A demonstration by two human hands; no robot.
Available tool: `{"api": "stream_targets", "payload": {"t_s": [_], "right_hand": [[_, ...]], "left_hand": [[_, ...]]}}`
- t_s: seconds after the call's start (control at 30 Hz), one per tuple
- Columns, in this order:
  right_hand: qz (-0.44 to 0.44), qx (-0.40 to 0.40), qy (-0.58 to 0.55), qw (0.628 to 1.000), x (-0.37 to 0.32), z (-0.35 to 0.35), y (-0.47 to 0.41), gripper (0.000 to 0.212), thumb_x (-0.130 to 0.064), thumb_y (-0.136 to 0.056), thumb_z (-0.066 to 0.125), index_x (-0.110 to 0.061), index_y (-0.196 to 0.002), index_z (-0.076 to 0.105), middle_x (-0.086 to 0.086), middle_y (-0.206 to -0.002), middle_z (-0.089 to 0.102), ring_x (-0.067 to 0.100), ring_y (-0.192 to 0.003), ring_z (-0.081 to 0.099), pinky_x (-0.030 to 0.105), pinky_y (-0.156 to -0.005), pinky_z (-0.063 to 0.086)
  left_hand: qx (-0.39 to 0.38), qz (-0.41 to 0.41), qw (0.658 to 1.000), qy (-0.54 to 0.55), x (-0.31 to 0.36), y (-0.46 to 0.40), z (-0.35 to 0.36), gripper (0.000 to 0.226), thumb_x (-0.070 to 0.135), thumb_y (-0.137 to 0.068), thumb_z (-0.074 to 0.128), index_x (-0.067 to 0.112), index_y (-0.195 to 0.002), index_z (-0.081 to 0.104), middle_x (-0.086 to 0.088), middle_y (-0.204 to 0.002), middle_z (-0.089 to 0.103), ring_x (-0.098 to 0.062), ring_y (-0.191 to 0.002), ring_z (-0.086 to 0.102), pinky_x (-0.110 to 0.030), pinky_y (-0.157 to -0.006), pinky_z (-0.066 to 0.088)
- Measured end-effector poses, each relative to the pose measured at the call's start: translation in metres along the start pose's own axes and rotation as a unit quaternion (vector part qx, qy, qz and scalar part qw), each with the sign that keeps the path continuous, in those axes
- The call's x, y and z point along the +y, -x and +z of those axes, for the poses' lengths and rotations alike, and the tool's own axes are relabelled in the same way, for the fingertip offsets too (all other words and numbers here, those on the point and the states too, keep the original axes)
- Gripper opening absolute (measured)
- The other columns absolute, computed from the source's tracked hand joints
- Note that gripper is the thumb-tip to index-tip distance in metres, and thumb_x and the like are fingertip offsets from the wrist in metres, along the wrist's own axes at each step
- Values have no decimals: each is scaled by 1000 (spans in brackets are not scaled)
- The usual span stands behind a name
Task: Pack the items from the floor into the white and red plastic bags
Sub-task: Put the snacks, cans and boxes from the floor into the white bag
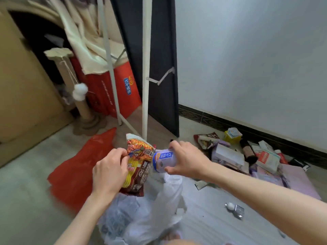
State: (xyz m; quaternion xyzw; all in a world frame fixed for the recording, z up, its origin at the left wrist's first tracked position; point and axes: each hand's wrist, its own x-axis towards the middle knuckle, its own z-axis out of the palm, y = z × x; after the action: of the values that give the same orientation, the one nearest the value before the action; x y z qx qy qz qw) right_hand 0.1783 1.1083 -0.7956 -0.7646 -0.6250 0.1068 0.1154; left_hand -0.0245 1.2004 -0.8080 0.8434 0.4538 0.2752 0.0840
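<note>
Gripping a white and blue printed can [163, 160] sideways between curled fingers and thumb, the right hand [185, 159] holds it above the mouth of the translucent white plastic bag [145, 214], which slumps at six o'clock in the view with dim shapes already showing through its wall. The left hand [110, 171] pinches the upper edge of a red, yellow and brown crinkly noodle packet [137, 164], touching the can and standing with its lower end in the bag's opening. By my judgement the packing is under way but far from done: the flat red plastic bag [77, 172] lies at nine o'clock looking unfilled, and a heap of boxes, packets and a dark bottle [247, 157] waits at three o'clock by the skirting, with a small clear wrapper [234, 209] at four o'clock. Pale grey floor [26, 191] runs to a white wall [247, 59] and a white metal rack [146, 68] at twelve o'clock.
</note>
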Motion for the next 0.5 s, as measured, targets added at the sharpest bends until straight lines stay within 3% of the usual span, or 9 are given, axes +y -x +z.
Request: {"api": "stream_targets", "payload": {"t_s": [0.1, 0.2, 0.3, 0.4, 0.5], "right_hand": [[-37, -46, 13, 998, -38, 44, -27, 57, -47, -70, 65, -12, -111, 44, 14, -106, 54, 30, -97, 49, 34, -76, 40], [-47, -99, 56, 992, -47, 92, -41, 57, -42, -76, 62, -9, -117, 41, 20, -114, 50, 33, -104, 45, 40, -85, 39], [-67, -135, 103, 983, -24, 131, -45, 52, -33, -80, 55, -7, -122, 40, 22, -121, 46, 34, -111, 41, 41, -88, 37], [-99, -153, 168, 969, 16, 151, -54, 46, -25, -85, 48, -7, -125, 37, 21, -126, 42, 32, -115, 38, 41, -87, 36], [-120, -147, 251, 949, 50, 149, -79, 52, -21, -76, 61, -10, -123, 43, 21, -119, 49, 33, -106, 47, 37, -79, 41]], "left_hand": [[-59, -87, 994, -25, -47, 24, 13, 5, 19, -84, 63, 16, -88, 64, -4, -90, 71, -37, -76, 66, -40, -62, 50], [-104, -123, 987, -25, -74, 41, 39, 5, 19, -85, 63, 16, -87, 65, -4, -89, 71, -35, -75, 67, -38, -61, 50], [-126, -112, 986, -12, -85, 44, 75, 4, 16, -83, 66, 13, -85, 66, -3, -83, 70, -28, -65, 66, -34, -54, 49], [-136, -113, 984, -20, -88, 33, 111, 5, 15, -85, 63, 10, -85, 63, -7, -77, 67, -31, -59, 63, -37, -49, 48], [-146, -127, 980, -39, -93, 21, 137, 4, 14, -84, 63, 9, -84, 63, -11, -72, 66, -34, -55, 61, -37, -47, 45]]}}
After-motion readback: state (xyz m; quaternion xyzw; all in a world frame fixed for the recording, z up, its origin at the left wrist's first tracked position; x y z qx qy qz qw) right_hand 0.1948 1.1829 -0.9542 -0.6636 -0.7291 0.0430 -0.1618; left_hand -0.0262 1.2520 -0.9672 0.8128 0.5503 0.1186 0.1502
